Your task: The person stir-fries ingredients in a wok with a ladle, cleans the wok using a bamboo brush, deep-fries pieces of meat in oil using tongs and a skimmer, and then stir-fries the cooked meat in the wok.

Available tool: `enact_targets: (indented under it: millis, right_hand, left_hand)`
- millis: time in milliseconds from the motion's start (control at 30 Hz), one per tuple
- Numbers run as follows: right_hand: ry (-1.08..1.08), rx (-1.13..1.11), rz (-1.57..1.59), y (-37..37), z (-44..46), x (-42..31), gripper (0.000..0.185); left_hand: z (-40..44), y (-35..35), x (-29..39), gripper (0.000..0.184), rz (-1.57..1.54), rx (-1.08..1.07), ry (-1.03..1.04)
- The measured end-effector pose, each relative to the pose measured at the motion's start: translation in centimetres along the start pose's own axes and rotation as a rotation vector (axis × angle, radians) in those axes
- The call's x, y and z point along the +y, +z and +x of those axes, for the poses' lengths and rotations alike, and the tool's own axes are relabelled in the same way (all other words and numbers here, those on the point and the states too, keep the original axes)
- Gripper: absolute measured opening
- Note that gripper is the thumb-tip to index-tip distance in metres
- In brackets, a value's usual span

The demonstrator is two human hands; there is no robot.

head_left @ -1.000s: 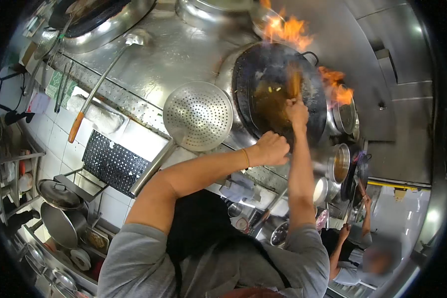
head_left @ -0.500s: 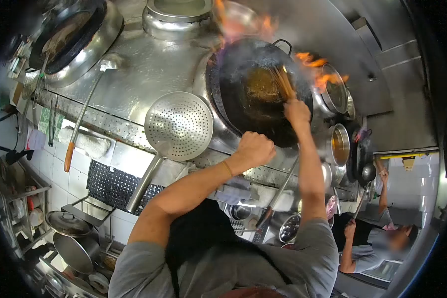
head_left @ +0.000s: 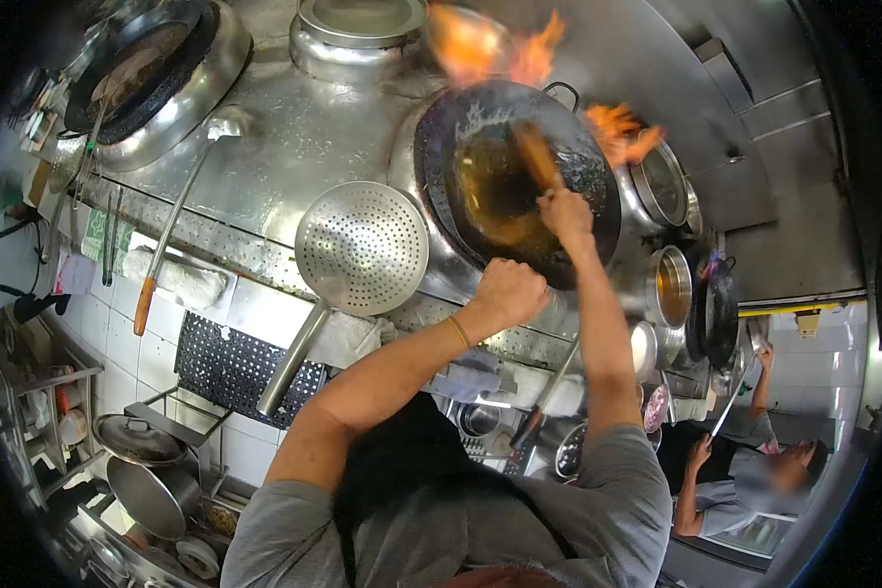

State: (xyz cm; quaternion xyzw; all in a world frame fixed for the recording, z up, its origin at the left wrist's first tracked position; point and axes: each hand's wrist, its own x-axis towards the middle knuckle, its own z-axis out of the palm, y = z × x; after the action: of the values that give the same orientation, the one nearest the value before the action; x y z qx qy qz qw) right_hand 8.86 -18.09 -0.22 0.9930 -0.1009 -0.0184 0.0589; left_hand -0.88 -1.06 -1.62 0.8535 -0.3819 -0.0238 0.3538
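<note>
A black wok (head_left: 583, 230) sits over the burner with brownish liquid (head_left: 485, 186) inside. My left hand (head_left: 510, 294) is closed in a fist at the wok's near rim; the part it grips is hidden beneath the fingers. In my right hand (head_left: 566, 218) is a bamboo wok brush (head_left: 537, 157), its bristles blurred and pointing down into the wok. Flames (head_left: 470, 44) rise behind the far rim, and more flames (head_left: 622, 132) burn to its right. A loop handle (head_left: 562, 93) stands out at the far side of the wok.
Left of the wok lies a large perforated strainer (head_left: 363, 248), its handle toward me. A ladle (head_left: 176, 216) with a wooden handle rests farther left. Metal pots (head_left: 670, 286) stand to the right. A co-worker (head_left: 735, 470) holds a long-handled tool at far right.
My right hand and the brush have shifted left and slightly up. The liquid spreads differently in the wok, and the flames behind it are larger. My left fist stays at the rim.
</note>
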Motion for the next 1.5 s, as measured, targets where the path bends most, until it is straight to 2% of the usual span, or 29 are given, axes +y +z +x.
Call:
enact_targets:
  millis: [67,200,267,300,333,467,500,533,600,633,667,733,767,800,867,933,967,1000,1067,1133,1167,1200,1233,1300,1367,1433,1467,1500]
  right_hand:
    - [-0.100,-0.047,0.181,0.2,-1.7,-1.0,0.052]
    - [-0.113,-0.193,0.073,-3.4,-4.8,3.1,0.058]
    - [0.105,-0.104,-0.109,-1.5,-3.7,5.9,0.046]
    - [0.202,-0.022,-0.085,-1.2,-2.7,5.0,0.043]
    - [0.203,-0.022,-0.084,-0.6,-1.3,3.9,0.043]
    - [-0.073,0.126,0.175,3.0,0.5,-0.4,0.050]
    - [-0.167,0.062,0.359,2.4,-0.2,-0.5,0.055]
    - [-0.166,0.070,0.358,1.9,-0.2,0.0,0.055]
    - [-0.067,-0.017,0.173,0.8,0.3,1.4,0.062]
    - [0.043,0.013,0.160,0.5,0.8,1.1,0.059]
    - [0.045,0.017,0.160,1.0,1.1,0.7,0.059]
    - [0.242,0.191,0.325,3.2,2.0,-0.8,0.058]
    - [0.215,0.162,0.333,4.2,2.1,-1.7,0.059]
    - [0.085,0.188,0.382,4.7,1.2,-2.6,0.058]
    - [-0.064,0.024,0.430,4.3,0.3,-2.7,0.053]
    - [-0.217,0.152,0.469,2.9,1.0,-1.0,0.054]
    - [-0.108,0.175,0.437,2.2,1.5,-0.4,0.056]
    - [0.106,0.099,0.379,1.2,2.3,-0.8,0.057]
    - [0.346,0.152,0.338,1.8,3.2,-1.6,0.060]
    - [0.166,0.119,0.368,2.9,2.9,-2.2,0.060]
    - [-0.042,0.115,0.377,3.3,1.8,-2.2,0.057]
    - [-0.232,0.021,0.598,3.8,0.6,-1.9,0.059]
    - [-0.270,-0.135,0.684,1.7,-1.7,-2.2,0.060]
    - [-0.312,-0.213,0.560,-2.5,-6.2,-0.9,0.060]
    - [-0.292,-0.421,0.339,-6.2,-8.8,2.7,0.062]
    - [-0.201,-0.462,0.127,-7.9,-9.9,6.0,0.057]
    - [-0.198,-0.457,0.125,-7.8,-9.1,7.6,0.057]
    - [-0.085,-0.380,-0.012,-6.8,-7.7,9.2,0.053]
  left_hand:
    - [-0.1,0.1,0.0,0.032,-0.004,-0.002,-0.003]
    - [-0.1,-0.4,0.1,0.032,-0.014,0.016,0.005]
    - [-0.1,-0.4,0.1,0.032,-0.012,0.035,0.005]
    - [-0.1,-0.3,0.1,0.032,-0.011,0.046,0.007]
    - [-0.1,-0.1,0.0,0.032,-0.010,0.044,0.008]
    - [0.1,0.0,0.0,0.032,-0.003,0.057,-0.001]
    - [0.1,-0.1,0.1,0.032,-0.005,0.061,0.000]
    - [0.1,-0.2,0.2,0.032,-0.001,0.064,0.007]
    - [-0.1,-0.3,0.1,0.032,-0.012,0.087,0.004]
    - [-0.2,-0.3,0.2,0.032,-0.011,0.087,0.009]
    - [-0.2,-0.3,0.2,0.032,-0.007,0.067,-0.004]
    - [0.0,-0.2,0.2,0.032,-0.002,0.058,-0.022]
    - [-0.1,0.2,0.1,0.032,-0.007,0.067,-0.013]
    - [0.0,0.3,-0.1,0.031,-0.006,0.080,-0.003]
    - [-0.1,0.2,0.0,0.032,0.012,0.099,-0.001]
    - [0.0,0.0,0.0,0.032,0.022,0.119,0.000]
    - [0.0,-0.1,0.1,0.031,0.029,0.097,-0.019]
    - [0.0,-0.1,0.2,0.031,0.036,0.072,-0.034]
    - [0.0,0.3,-0.1,0.031,0.032,0.069,-0.020]
    - [0.1,0.2,-0.2,0.031,0.027,0.070,-0.013]
    - [0.0,0.0,-0.1,0.031,0.028,0.073,-0.020]
    - [0.0,-0.2,0.1,0.031,0.030,0.077,-0.027]
    - [0.0,-0.2,0.1,0.031,0.027,0.082,-0.026]
    - [-0.1,-0.1,-0.1,0.032,0.017,0.101,-0.020]
    - [-0.1,0.2,-0.3,0.032,0.012,0.101,-0.017]
    - [-0.1,-0.1,-0.1,0.033,0.013,0.089,-0.015]
    - [0.0,-0.2,-0.2,0.033,0.014,0.092,-0.009]
    - [0.0,0.0,-0.2,0.033,0.016,0.089,-0.020]
